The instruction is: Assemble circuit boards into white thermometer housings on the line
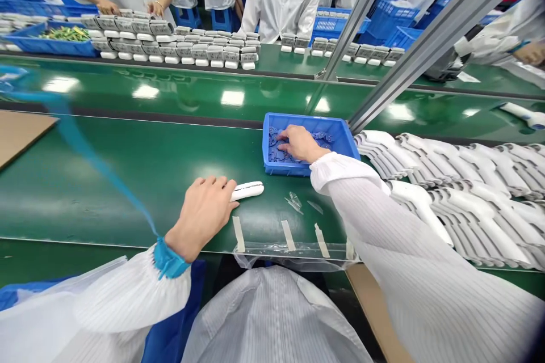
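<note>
My left hand [205,212] is wrapped over a white plastic housing [249,190] on the green table. Its rounded end, with a dark seam line, sticks out to the right; the rest is hidden under my fingers. A blue wristband [168,259] with a coiled cord circles that wrist. My right hand [300,143] reaches into a blue plastic bin [309,170], its fingers apart over small blue parts [323,137], which look like little circuit boards. No part shows between those fingers.
Rows of white handle-shaped shells [468,212] lie on the right, beside a metal post [426,45]. Tape strips [288,235] and clear plastic scraps [293,202] lie near the front edge. Cardboard [21,133] is at left. Across the belt, co-workers stand behind stacked grey-white units [200,51].
</note>
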Motion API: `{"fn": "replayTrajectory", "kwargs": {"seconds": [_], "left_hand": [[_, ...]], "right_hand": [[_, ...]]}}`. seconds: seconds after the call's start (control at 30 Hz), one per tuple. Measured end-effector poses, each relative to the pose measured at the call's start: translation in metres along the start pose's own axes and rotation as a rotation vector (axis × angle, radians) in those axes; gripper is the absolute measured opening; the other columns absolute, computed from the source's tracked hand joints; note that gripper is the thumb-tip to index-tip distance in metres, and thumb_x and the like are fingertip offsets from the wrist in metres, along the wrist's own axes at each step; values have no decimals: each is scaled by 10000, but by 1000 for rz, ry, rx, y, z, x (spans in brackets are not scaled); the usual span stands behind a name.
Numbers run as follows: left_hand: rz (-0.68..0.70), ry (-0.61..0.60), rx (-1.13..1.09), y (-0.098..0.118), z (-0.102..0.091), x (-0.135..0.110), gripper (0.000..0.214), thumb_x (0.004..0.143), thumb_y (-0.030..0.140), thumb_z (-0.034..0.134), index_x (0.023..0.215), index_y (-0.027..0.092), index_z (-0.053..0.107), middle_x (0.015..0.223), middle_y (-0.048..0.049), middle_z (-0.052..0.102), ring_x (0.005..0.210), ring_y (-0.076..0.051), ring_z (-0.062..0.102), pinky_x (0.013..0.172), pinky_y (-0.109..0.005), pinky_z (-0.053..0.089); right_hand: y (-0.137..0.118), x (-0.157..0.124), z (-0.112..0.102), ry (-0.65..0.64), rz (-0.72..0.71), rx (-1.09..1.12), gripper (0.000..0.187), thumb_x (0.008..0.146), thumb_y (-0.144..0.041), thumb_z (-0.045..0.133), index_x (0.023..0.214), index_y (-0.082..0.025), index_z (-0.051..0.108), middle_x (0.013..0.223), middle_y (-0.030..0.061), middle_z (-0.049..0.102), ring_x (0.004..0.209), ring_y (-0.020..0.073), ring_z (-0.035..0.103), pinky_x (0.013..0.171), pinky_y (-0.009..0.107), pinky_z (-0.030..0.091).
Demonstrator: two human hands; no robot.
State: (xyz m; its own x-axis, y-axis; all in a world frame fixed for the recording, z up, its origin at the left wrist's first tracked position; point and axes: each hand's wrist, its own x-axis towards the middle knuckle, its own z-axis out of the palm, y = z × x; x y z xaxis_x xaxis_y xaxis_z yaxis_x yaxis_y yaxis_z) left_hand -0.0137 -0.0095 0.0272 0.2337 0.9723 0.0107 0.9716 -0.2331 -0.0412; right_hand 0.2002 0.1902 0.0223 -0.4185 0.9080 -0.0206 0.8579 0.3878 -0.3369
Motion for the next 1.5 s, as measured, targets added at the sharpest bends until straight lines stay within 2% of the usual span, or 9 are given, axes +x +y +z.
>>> {"fn": "replayTrajectory", "kwargs": {"seconds": [0.17, 0.33, 0.5, 0.7, 0.9, 1.1, 1.23, 1.33, 1.5], "left_hand": [[-214, 72, -380, 3, -4, 4, 215, 878, 352, 695, 1011, 191, 643, 931, -45, 697, 783, -240, 625, 655, -328, 400], [-313, 225, -1077, 15, -7, 0, 308, 936, 473, 608, 1076, 199, 613, 971, -22, 690, 782, -164, 601, 683, -269, 435], [-221, 26, -1331, 41, -12, 12, 383, 986, 540, 497, 1056, 178, 601, 868, -15, 673, 729, -143, 587, 639, -254, 422], [-139, -83, -1316, 45, -19, 12, 404, 957, 528, 563, 1146, 176, 623, 876, -15, 662, 740, -141, 567, 650, -253, 425], [-154, -244, -1334, 45, -23, 6, 405, 945, 537, 569, 1053, 152, 630, 823, -16, 652, 673, -129, 559, 585, -238, 416], [-159, -162, -1175, 48, -18, 3, 411, 947, 538, 546, 1114, 180, 658, 808, -15, 663, 660, -148, 560, 570, -252, 415], [-109, -116, -1001, 47, -17, 4, 424, 955, 498, 548, 1289, 243, 610, 922, -22, 706, 738, -184, 624, 623, -275, 460], [-50, -67, -848, 48, -15, 6, 424, 973, 462, 539, 1350, 271, 572, 1088, -37, 713, 895, -217, 655, 742, -313, 492], [81, 136, -597, 57, -3, 8, 328, 1015, 440, 469, 1145, 200, 651, 999, -65, 713, 865, -223, 632, 781, -355, 442]], "right_hand": [[3, -1, -5, 39, -6, 20, 160, 797, -136, 765, 955, -126, 787, 962, 118, 763, 931, 245, 698, 841, 308, 494], [-20, -63, -22, 294, 5, 318, 183, 890, -297, 697, 1004, -196, 799, 955, 38, 785, 825, 183, 704, 810, 291, 528], [-58, -125, -8, 402, 89, 829, 226, 868, -386, 708, 965, -209, 809, 760, 9, 766, 633, 157, 677, 652, 289, 556], [-60, -147, 6, 207, 101, 1098, 281, 919, -434, 647, 1035, -203, 756, 815, 7, 748, 701, 133, 688, 702, 274, 565], [-44, -149, 3, -117, 215, 1469, 311, 820, -477, 759, 835, -178, 675, 746, -13, 702, 677, 82, 632, 733, 237, 555], [-41, -163, 5, 64, 214, 1277, 353, 791, -386, 786, 1079, -191, 723, 987, 55, 777, 826, 166, 720, 823, 347, 599], [-48, -172, -3, 253, 59, 890, 245, 883, -304, 689, 1110, -237, 751, 1123, 39, 764, 1023, 217, 719, 958, 382, 565], [-52, -176, -4, 253, -69, 741, 298, 945, -297, 616, 1223, -229, 699, 1203, 38, 733, 1059, 203, 700, 941, 342, 559], [-53, -184, 14, 272, -115, 615, 231, 1012, -279, 485, 1151, -214, 657, 1091, 52, 730, 961, 184, 682, 864, 321, 546]]}}
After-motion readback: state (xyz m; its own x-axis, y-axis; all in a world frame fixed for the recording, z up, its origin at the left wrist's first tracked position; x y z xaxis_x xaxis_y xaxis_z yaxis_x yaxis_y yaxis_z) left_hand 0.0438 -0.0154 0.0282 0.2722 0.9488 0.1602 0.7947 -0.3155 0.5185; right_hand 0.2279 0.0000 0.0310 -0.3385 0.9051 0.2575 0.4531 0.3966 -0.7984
